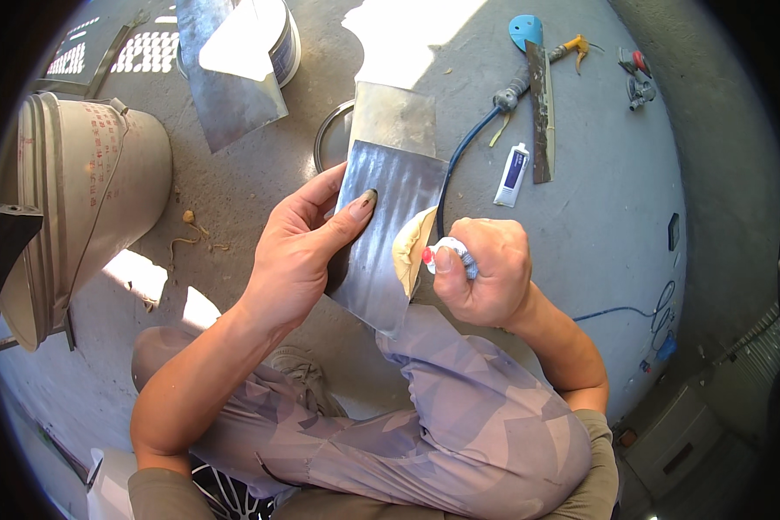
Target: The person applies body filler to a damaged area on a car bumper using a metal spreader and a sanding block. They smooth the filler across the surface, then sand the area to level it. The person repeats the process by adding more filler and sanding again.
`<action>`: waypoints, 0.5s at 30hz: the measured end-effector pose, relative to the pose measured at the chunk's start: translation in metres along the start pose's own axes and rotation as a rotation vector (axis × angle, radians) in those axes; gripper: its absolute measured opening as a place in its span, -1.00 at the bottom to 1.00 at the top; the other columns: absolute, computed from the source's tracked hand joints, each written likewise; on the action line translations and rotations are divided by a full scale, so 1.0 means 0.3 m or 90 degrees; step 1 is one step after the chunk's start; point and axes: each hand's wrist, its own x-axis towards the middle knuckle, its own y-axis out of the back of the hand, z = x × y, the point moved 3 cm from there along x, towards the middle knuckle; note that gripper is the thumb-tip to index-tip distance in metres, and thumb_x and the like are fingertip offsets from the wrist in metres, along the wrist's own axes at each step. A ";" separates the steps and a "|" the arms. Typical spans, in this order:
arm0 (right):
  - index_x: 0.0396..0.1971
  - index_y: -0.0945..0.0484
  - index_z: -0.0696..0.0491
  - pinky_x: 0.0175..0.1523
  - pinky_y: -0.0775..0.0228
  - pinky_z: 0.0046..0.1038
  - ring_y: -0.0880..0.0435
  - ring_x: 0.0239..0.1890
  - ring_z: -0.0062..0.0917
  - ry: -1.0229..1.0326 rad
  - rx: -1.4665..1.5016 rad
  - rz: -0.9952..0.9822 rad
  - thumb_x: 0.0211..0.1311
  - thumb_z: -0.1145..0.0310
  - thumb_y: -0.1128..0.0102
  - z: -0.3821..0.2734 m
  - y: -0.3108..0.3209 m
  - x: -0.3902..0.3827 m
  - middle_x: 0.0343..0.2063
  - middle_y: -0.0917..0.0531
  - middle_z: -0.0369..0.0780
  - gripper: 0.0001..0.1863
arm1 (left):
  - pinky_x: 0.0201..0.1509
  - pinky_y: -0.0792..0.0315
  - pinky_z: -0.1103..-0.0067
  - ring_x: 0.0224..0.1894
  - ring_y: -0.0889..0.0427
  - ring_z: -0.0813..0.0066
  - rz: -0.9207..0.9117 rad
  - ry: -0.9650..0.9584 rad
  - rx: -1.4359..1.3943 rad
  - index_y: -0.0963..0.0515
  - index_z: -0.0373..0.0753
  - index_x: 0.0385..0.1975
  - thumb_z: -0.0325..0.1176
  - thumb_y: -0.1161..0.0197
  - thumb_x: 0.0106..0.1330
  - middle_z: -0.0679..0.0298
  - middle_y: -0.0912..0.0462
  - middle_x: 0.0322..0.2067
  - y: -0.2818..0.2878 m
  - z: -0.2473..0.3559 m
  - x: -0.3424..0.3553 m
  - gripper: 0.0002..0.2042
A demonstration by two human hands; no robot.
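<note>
Bucket (113,173): standing left of metal sheet
Left hand (299,247): gripping sheet's left edge, thumb pressing on its face
Metal sheet (394,199): being held up between both hands
Cream paste (412,247): clinging along sheet's right edge
Red-tipped tube (465,252): facing paste, right of sheet
Right hand (490,273): clenching around that tube
White tube (512,176): lying on floor (581,251), up-right of sheet

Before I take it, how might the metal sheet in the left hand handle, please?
The metal sheet looks thin yet doesn't droop in the left hand, so probably stiff. Its shiny face may be slippery, and the cream paste at its edge could smear.
</note>
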 end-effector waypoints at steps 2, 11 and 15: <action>-0.57 -0.45 0.11 -0.55 -0.36 -0.20 -0.54 -0.69 -0.17 -0.004 -0.018 -0.004 0.33 0.36 -0.31 -0.004 -0.001 -0.001 -0.70 -0.48 -0.14 -0.70 | 0.29 -0.53 0.60 0.14 -0.66 0.64 0.001 -0.001 0.000 -0.45 -0.38 0.43 -0.42 -0.25 0.62 0.25 -0.72 0.16 0.000 0.000 0.000 -0.56; -0.58 -0.45 0.10 -0.55 -0.39 -0.21 -0.53 -0.69 -0.18 0.024 -0.046 -0.003 0.31 0.37 -0.32 -0.030 -0.010 0.010 -0.71 -0.47 -0.15 -0.70 | 0.26 -0.54 0.61 0.12 -0.66 0.66 0.018 -0.017 0.017 -0.45 -0.38 0.43 -0.42 -0.25 0.62 0.24 -0.73 0.14 0.010 -0.002 -0.004 -0.56; -0.60 -0.44 0.09 -0.55 -0.39 -0.22 -0.53 -0.70 -0.20 0.058 -0.079 -0.043 0.32 0.34 -0.32 -0.046 -0.021 -0.010 -0.72 -0.44 -0.17 -0.67 | 0.25 -0.55 0.61 0.11 -0.67 0.67 0.038 -0.053 0.030 -0.46 -0.37 0.43 -0.43 -0.25 0.62 0.25 -0.74 0.13 0.016 0.011 -0.002 -0.56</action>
